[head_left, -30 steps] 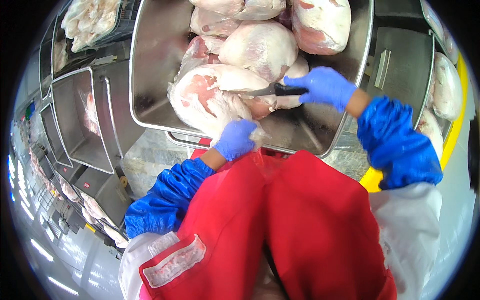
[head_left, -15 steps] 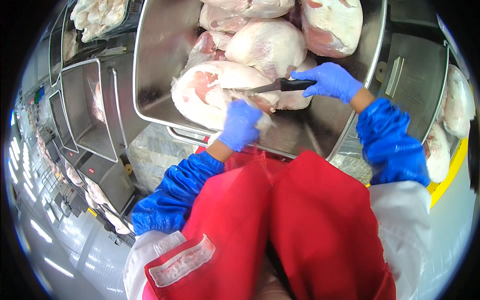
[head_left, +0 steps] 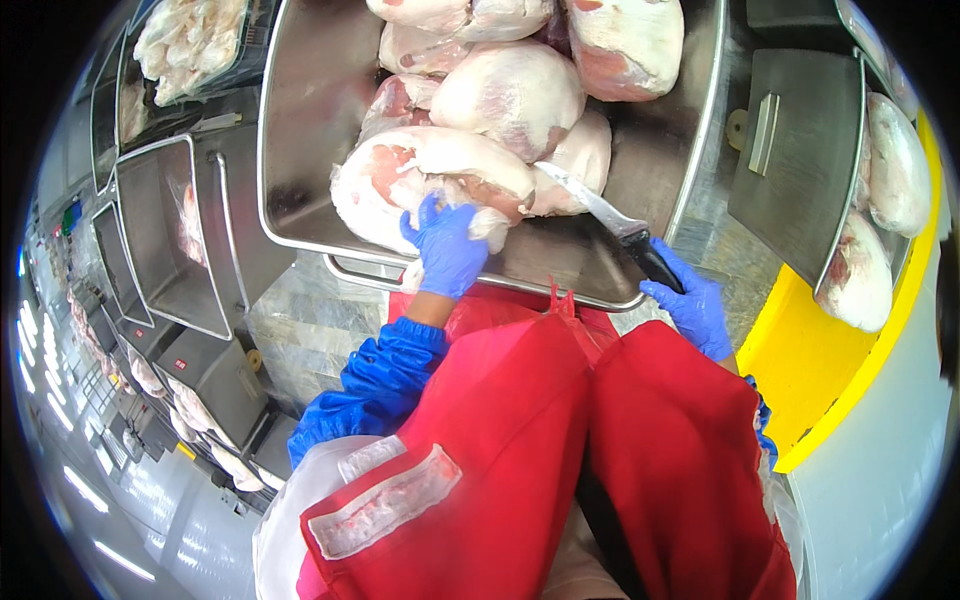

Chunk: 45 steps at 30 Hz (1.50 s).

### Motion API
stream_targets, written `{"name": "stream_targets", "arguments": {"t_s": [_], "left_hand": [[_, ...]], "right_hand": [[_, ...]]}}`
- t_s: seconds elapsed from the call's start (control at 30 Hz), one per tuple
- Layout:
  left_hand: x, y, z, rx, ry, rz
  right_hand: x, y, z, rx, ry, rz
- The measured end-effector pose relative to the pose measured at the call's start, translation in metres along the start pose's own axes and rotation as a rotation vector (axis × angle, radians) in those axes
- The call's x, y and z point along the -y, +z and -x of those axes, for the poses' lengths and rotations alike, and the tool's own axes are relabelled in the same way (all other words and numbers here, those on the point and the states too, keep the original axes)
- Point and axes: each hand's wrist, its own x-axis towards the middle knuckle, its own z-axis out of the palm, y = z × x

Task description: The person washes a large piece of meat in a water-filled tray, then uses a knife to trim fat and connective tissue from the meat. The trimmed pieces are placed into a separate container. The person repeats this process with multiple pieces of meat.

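Note:
A large pale cut of meat (head_left: 360, 200), fat-covered with pink flesh showing, lies at the near left of a steel tub (head_left: 290, 130). My left hand (head_left: 447, 248), in a blue glove, grips its near side, where a loose whitish flap (head_left: 487, 230) shows beside the fingers. In my blue-gloved right hand (head_left: 695, 305) is a knife (head_left: 600, 210), held by its black handle at the tub's near right corner. Its blade points up and left over the tub, the tip near the right end of the cut. Part of the left fingers is hidden against the meat.
More large cuts (head_left: 510, 95) fill the far part of the tub. Another steel tub (head_left: 800, 150) and pale cuts (head_left: 895, 170) stand at the right, by a yellow edge (head_left: 800, 370). Further steel bins (head_left: 160, 230) stand left. My red apron (head_left: 480, 420) hangs close to the tub's near rim.
The knife has left the meat and swung right and toward me with my right hand, its blade now pointing away. My left hand has shifted slightly left on the cut.

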Motion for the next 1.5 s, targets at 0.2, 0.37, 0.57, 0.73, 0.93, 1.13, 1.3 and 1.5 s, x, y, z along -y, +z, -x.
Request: {"name": "stream_targets", "arguments": {"t_s": [0.2, 0.37, 0.57, 0.73, 0.93, 1.13, 1.3, 1.5], "left_hand": [[0.014, 0.020, -0.025, 0.162, 0.068, 0.282], [0.009, 0.018, -0.041, 0.328, -0.415, 1.056], [0.018, -0.021, -0.029, 0.322, -0.524, 1.363], [0.038, -0.049, -0.029, 0.321, -0.399, 1.256], [0.054, -0.135, -0.039, 0.162, -0.698, 1.675], [0.124, -0.183, -0.037, 0.129, -0.505, 1.437], [0.158, -0.173, -0.047, 0.061, -0.484, 1.667], [0.150, -0.127, -0.051, 0.039, -0.578, 1.740]], "right_hand": [[0.012, 0.008, -0.001, 0.032, -0.023, 0.049], [0.000, 0.020, -0.008, -0.001, -0.047, 0.036], [0.001, 0.030, -0.014, -0.056, -0.170, 0.011], [0.039, 0.037, -0.011, -0.004, -0.083, 0.104], [0.057, 0.078, -0.023, 0.002, -0.110, -0.054], [0.096, 0.113, -0.034, 0.004, -0.287, 0.110], [0.165, 0.125, -0.007, -0.011, -0.486, 0.731], [0.212, 0.150, -0.008, -0.094, -0.553, 1.120]]}}
